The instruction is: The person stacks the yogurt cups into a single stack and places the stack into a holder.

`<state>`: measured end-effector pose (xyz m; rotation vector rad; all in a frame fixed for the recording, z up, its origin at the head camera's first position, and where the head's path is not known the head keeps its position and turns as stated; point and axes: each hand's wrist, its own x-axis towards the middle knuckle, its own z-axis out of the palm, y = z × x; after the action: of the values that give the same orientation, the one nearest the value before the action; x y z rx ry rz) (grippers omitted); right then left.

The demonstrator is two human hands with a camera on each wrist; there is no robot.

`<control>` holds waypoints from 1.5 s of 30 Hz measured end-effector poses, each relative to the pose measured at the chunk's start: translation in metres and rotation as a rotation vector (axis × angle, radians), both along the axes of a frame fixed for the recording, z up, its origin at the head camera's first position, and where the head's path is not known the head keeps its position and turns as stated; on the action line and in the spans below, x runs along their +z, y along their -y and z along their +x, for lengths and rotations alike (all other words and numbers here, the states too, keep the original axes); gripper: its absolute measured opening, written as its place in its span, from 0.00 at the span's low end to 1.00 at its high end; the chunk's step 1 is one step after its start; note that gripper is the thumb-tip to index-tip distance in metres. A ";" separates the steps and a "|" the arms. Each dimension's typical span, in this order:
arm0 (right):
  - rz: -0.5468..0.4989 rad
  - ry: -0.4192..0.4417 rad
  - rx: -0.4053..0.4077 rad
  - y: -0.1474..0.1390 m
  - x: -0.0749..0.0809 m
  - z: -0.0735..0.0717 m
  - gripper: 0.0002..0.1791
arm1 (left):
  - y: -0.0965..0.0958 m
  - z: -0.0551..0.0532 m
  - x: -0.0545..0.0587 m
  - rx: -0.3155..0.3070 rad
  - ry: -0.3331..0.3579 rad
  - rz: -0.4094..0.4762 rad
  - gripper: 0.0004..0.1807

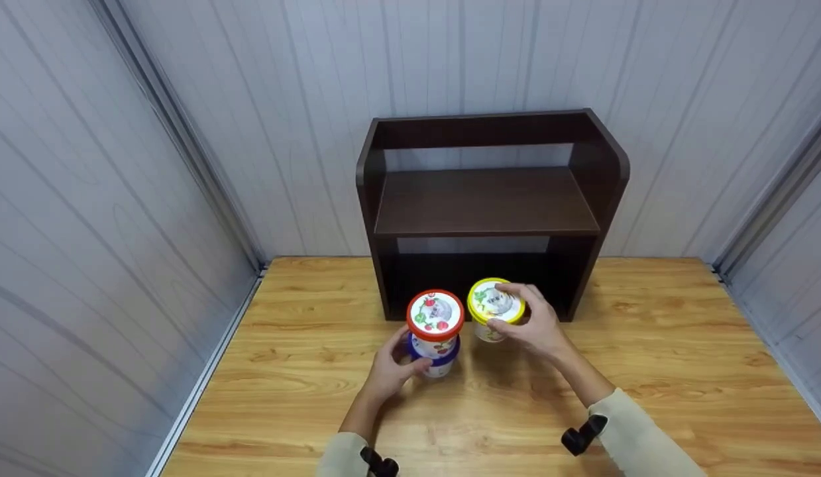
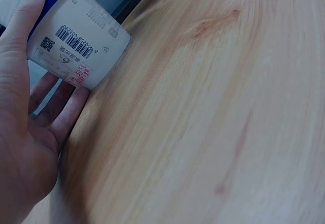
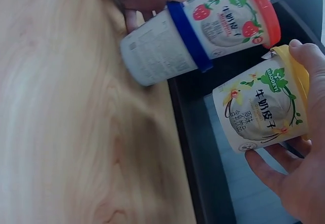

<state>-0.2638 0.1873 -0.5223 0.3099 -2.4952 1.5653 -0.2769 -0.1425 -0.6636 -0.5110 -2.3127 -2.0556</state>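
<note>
My left hand (image 1: 388, 368) grips a white lidded cup with a blue lid (image 1: 438, 370), thumb near the lid and fingers round the far side. On top of it stands a second cup with a red lid (image 1: 435, 317), printed with strawberries. In the left wrist view a barcode shows on the blue-lidded cup (image 2: 76, 43), its base close to the table. To the right, my right hand (image 1: 535, 322) holds a cup with a yellow lid (image 1: 496, 301) between thumb and fingers. That yellow-lidded cup (image 3: 261, 104) is held off the table in front of the shelf, apart from the stack.
A dark brown two-tier shelf (image 1: 486, 202) stands at the back of the wooden table (image 1: 304, 397), just behind the cups. Its side panels rise on both sides. Pale panelled walls (image 1: 304, 99) close in the table at the back, left and right.
</note>
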 end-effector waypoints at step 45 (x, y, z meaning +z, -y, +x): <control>-0.112 -0.128 0.085 0.028 0.083 -0.009 0.33 | -0.005 0.017 0.034 -0.018 0.010 -0.011 0.49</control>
<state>-0.2725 0.1595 -0.4390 0.4893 -2.3170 1.6536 -0.2595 -0.1379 -0.6299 -0.5243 -2.3349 -2.0595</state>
